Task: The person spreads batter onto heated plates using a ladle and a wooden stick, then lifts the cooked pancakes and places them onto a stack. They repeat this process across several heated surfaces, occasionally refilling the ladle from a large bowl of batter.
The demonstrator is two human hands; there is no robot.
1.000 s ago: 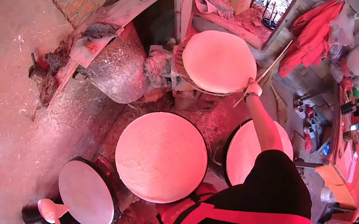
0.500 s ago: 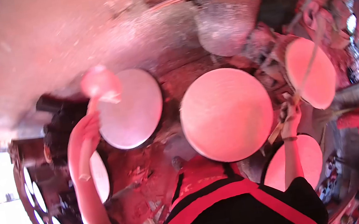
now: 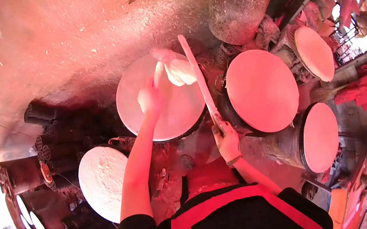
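Observation:
My left hand [image 3: 150, 96] grips the handle of a cloth-headed swab [image 3: 179, 70]. Its pale, bunched head is over a round griddle [image 3: 156, 123]; whether it touches cannot be told. In my right hand [image 3: 228, 142], which appears gloved, is a long flat wooden stick [image 3: 197, 74]. The stick points up and away along the griddle's right edge. Just right of it is a second round griddle [image 3: 263, 90] with a smooth, pale top. Below my left forearm sits a disc with a rough, whitish surface [image 3: 105, 183].
Further round tops stand at right, one at the back [image 3: 314, 54] and one nearer [image 3: 320, 136]. Perforated coal briquettes [image 3: 47, 139] are stacked at left. A worn wall [image 3: 64, 47] rises behind. Red cloth [image 3: 364, 86] lies at far right.
My left hand has moved right with the swab, now over the griddle. My right hand has moved left, and the stick's tip has swung left. The view has shifted.

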